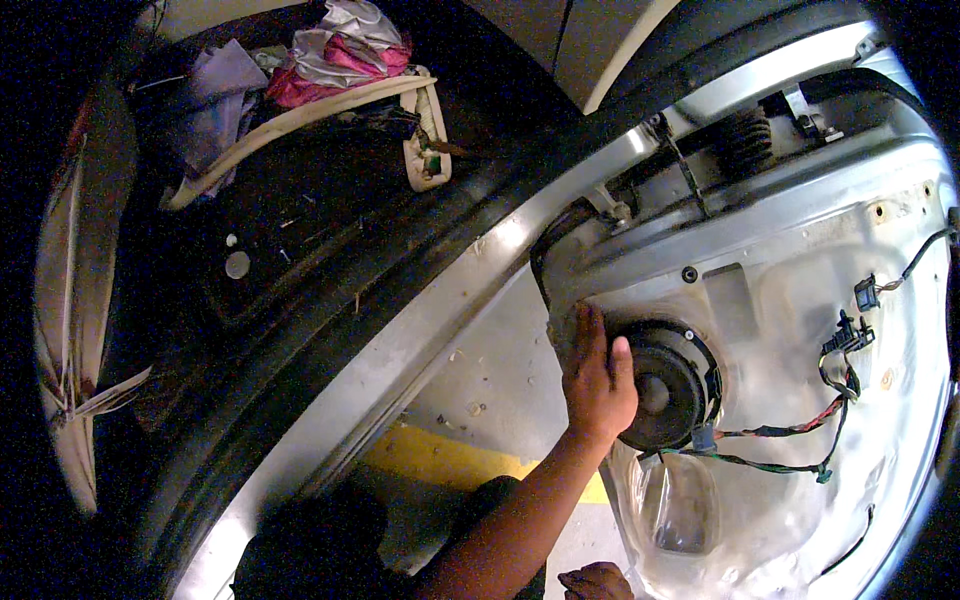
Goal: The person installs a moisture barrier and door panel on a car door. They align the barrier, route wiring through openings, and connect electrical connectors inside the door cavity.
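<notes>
Head view. Nearest, at the bottom edge: right hand (596, 582), only knuckles in frame, the rest cut off; cannot tell whether it is open or closed. Left of it a dark shape, too dim to identify.

Left hand (598, 378) rises on a bare forearm from below. Fingers extended flat and open, laid over the left rim of the speaker (668, 385), thumb up along its edge; nothing gripped. The hand hides that side of the rim.

Speaker: round, black, set in the stripped silver door (800, 300), towards the door's lower left part. Clear plastic sheet (675, 500) hangs just below it, contents blurred. Wires (800, 440), red, green and black, run from the speaker's lower right towards a black plug (848, 335) near the door's right edge. A black ribbed boot (745, 140) sits at the door's top edge.

Under the door: grey floor with a yellow stripe (440, 455).

Farther, upper left: car interior, very dark. Beige trim strip (300, 115), pink and white cloths (340, 55) behind it. Small round disc (237, 264) on dark carpet. No labels legible.
</notes>
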Tool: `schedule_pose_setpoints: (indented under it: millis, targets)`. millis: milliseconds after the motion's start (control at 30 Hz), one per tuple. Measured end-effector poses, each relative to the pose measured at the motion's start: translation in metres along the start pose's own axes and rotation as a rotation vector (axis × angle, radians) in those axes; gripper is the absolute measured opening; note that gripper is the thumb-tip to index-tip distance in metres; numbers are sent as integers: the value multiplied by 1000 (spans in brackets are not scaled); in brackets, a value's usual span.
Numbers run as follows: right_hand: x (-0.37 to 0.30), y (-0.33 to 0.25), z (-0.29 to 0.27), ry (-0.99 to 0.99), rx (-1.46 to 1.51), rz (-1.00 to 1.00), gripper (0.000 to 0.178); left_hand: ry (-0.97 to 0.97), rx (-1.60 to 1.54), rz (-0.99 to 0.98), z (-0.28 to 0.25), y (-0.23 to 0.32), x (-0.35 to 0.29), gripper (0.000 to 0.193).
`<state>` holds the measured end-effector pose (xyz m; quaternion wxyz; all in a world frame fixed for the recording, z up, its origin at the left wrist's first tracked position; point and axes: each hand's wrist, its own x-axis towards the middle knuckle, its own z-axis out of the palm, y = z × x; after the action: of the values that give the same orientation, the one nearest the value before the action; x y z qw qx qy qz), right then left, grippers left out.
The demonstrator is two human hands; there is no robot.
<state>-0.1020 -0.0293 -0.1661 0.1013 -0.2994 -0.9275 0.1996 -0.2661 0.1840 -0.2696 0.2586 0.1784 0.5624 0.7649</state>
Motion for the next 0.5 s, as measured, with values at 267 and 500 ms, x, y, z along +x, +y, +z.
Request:
schedule_pose_setpoints:
  millis: [267, 500]
  targets:
    - [-7, 6, 7, 22, -29, -13, 24, 54, 205, 211, -11, -29, 0, 49]
    - [-10, 10, 10, 1, -29, 20, 22, 137, 28, -27, -22, -59, 20, 33]
